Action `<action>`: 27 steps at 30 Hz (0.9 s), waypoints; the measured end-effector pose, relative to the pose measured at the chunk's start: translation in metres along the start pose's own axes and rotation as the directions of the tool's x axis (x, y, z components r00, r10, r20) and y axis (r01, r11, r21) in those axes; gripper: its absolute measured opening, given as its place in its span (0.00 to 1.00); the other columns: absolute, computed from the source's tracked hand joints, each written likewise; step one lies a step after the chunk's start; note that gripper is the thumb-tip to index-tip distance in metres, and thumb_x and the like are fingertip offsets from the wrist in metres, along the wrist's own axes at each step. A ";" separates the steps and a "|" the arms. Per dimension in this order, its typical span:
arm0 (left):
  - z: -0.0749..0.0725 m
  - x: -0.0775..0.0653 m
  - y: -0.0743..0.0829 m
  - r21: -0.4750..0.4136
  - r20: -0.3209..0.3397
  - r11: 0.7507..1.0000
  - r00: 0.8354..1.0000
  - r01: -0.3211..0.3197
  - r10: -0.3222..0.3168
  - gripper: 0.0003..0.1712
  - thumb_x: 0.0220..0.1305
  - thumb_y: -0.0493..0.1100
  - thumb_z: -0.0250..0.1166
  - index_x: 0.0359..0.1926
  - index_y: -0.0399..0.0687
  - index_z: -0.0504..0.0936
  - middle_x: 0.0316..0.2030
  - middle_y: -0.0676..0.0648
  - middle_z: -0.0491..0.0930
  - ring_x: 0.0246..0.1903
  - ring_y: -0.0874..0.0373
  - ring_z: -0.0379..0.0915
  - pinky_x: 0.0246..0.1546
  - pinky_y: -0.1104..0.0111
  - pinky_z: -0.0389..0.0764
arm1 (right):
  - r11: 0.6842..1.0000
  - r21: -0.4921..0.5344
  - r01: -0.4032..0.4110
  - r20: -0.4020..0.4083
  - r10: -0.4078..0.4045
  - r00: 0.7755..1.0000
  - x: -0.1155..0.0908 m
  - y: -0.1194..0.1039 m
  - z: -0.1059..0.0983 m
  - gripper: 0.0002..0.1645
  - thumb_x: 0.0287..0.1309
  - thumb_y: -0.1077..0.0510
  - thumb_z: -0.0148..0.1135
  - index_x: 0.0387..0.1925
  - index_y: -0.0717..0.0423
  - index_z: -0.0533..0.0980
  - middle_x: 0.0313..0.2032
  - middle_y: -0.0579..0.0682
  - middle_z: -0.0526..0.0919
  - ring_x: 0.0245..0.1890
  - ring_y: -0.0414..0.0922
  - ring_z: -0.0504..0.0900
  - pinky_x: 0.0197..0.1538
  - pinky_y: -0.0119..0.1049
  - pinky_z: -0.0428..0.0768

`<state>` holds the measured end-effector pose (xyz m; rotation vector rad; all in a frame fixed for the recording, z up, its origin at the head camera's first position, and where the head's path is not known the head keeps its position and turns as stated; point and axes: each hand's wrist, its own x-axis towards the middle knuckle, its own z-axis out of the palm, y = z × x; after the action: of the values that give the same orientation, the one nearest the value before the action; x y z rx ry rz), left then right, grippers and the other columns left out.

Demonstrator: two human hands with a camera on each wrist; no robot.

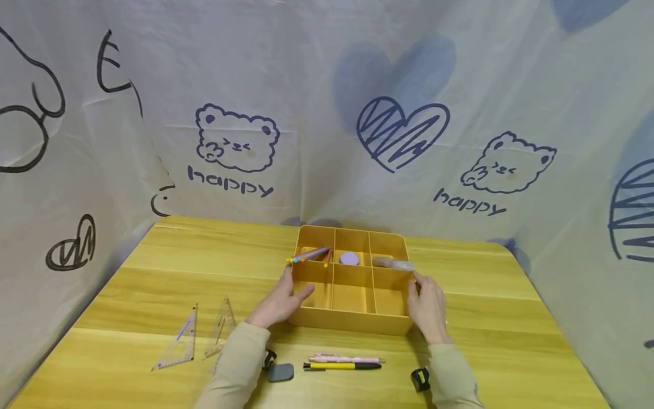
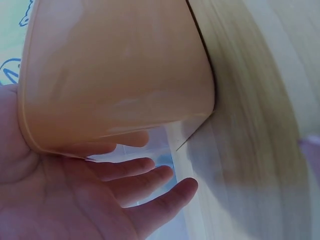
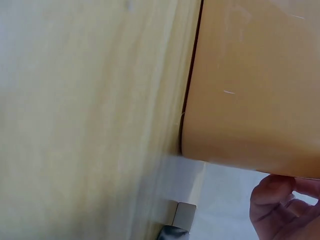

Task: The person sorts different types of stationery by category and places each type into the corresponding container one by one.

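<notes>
A yellow wood-grain table [image 1: 480, 295] bore a yellow plastic six-compartment box [image 1: 352, 322]; the loosely spread left hand [image 1: 280, 301] touched it, the curled right hand [image 1: 428, 307] gripped it; even pressure seemed best.

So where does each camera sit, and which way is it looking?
Head: worn on the head, facing forward and down at the yellow box and table; left hand, right hand and sleeves show.
Left wrist: on that wrist, facing the box's outside; palm and fingers show.
Right wrist: on that wrist, facing the box's outside; some fingers show.
Both wrist views share the box and table.
</notes>
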<state>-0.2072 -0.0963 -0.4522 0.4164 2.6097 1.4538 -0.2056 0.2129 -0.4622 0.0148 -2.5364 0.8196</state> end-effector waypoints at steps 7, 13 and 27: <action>-0.016 -0.009 0.006 0.027 0.050 0.998 0.997 0.053 -0.054 0.49 0.74 0.55 0.48 0.70 0.21 0.32 0.69 0.22 0.38 0.68 0.33 0.40 0.68 0.44 0.48 | 0.998 0.017 -0.057 0.061 0.056 0.997 0.000 -0.001 0.000 0.22 0.66 0.64 0.50 0.57 0.73 0.73 0.37 0.68 0.83 0.35 0.59 0.80 0.37 0.57 0.78; -0.042 -0.021 0.016 0.065 0.106 0.993 0.989 0.096 -0.103 0.49 0.73 0.58 0.47 0.71 0.22 0.37 0.67 0.22 0.48 0.65 0.30 0.48 0.65 0.41 0.53 | 0.998 0.027 -0.064 0.061 0.062 0.996 -0.001 -0.002 -0.002 0.22 0.67 0.64 0.49 0.58 0.73 0.72 0.36 0.68 0.83 0.31 0.58 0.78 0.34 0.55 0.77; -0.069 -0.043 0.032 0.163 0.187 0.987 0.982 -0.008 -0.023 0.43 0.72 0.58 0.49 0.70 0.26 0.54 0.65 0.27 0.62 0.62 0.35 0.60 0.62 0.42 0.63 | 0.996 0.037 -0.082 0.087 0.078 0.993 0.000 -0.004 -0.003 0.22 0.68 0.63 0.48 0.60 0.72 0.71 0.37 0.67 0.83 0.29 0.56 0.77 0.31 0.53 0.77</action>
<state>-0.1770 -0.1495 -0.3892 0.5335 2.5818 1.1403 -0.2035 0.2118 -0.4581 -0.0396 -2.6150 0.9204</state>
